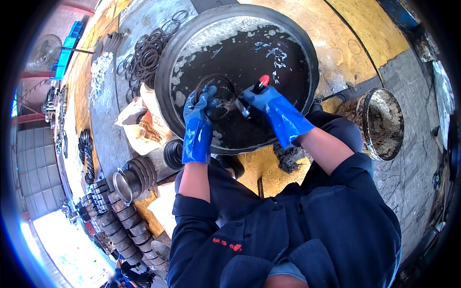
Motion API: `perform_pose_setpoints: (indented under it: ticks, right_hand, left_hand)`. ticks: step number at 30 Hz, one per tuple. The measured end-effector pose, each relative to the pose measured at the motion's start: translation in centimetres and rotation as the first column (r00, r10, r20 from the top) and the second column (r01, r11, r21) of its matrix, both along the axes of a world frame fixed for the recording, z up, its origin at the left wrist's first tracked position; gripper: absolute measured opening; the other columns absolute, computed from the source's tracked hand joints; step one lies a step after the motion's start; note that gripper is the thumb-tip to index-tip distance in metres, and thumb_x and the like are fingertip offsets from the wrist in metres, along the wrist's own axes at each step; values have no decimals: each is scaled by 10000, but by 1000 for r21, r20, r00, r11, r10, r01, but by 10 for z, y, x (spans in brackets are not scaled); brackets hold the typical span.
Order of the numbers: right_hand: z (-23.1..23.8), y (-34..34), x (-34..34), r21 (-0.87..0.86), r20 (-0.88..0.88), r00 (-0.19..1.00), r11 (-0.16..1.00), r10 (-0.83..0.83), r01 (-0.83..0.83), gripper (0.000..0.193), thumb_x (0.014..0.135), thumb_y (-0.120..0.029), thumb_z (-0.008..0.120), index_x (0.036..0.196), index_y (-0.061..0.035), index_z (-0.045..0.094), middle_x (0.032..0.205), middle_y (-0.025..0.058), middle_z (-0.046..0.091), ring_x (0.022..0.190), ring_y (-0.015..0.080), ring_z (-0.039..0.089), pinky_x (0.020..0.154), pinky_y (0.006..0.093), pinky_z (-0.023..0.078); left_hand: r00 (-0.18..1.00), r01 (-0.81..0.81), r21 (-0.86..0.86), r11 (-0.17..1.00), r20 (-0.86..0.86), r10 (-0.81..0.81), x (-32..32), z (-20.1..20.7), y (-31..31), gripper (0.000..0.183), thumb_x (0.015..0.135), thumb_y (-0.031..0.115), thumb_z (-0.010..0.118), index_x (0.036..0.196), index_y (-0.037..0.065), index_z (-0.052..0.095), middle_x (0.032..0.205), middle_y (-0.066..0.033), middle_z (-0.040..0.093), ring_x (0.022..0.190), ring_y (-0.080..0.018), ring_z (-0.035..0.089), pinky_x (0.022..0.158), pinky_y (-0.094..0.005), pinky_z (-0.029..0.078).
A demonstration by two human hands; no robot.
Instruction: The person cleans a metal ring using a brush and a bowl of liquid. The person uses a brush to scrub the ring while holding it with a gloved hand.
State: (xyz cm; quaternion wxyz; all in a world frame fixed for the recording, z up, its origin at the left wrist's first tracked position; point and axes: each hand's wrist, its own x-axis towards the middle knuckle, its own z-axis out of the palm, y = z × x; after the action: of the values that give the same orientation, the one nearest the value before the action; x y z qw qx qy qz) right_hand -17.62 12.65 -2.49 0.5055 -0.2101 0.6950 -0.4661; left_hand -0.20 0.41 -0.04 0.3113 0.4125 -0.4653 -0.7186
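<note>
My left hand [198, 109], in a blue rubber glove, grips the left side of a thin dark ring [226, 79] over a wide round basin [164, 81]. The ring stands tilted, its lower part close to the dark liquid. In my right hand [267, 100], also gloved in blue, is a hand tool [242, 107] with a red-and-black handle end and a grey metal end. That metal end points at the ring's right side; I cannot tell whether they touch. Whitish foam floats along the basin's far edge.
Many dark rings [146, 55] lie heaped left of the basin, near a torn plastic bag [144, 120]. Stacked metal cylinders [129, 225] and a ribbed metal part [137, 177] stand at lower left. A crusted bucket [367, 122] lies on its side at right.
</note>
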Motion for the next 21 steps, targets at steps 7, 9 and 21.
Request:
perform_pose_setpoints:
  ticks: [7, 9, 21]
  right_hand:
    - [4, -9, 4, -136, -142, 982, 980, 123, -142, 228, 882, -237, 681, 1040, -80, 730, 924, 85, 722, 867, 174, 674, 802, 323, 523]
    - [18, -6, 7, -328, -362, 932, 936, 2, -129, 228, 910, -289, 634, 1059, -135, 711, 950, 84, 721, 903, 236, 688, 802, 374, 540]
    - [-20, -8, -7, 141, -151, 962, 968, 228, -208, 416, 830, -420, 666, 1062, -77, 714, 879, 148, 710, 853, 214, 685, 793, 346, 528]
  left_hand:
    - [1000, -5, -71, 997, 6, 5, 1, -11, -3, 313, 954, 99, 590, 1260, 36, 593, 1115, -109, 712, 784, -120, 661, 605, -198, 466]
    - [999, 46, -90, 995, 16, -45, 0, -15, -4, 321, 949, 94, 598, 1264, 30, 594, 1109, -115, 712, 802, -137, 670, 657, -214, 502]
    - [974, 223, -28, 974, 46, -221, -10, -4, 10, 312, 960, 135, 612, 1252, 24, 599, 1115, -125, 710, 771, -120, 654, 620, -190, 485]
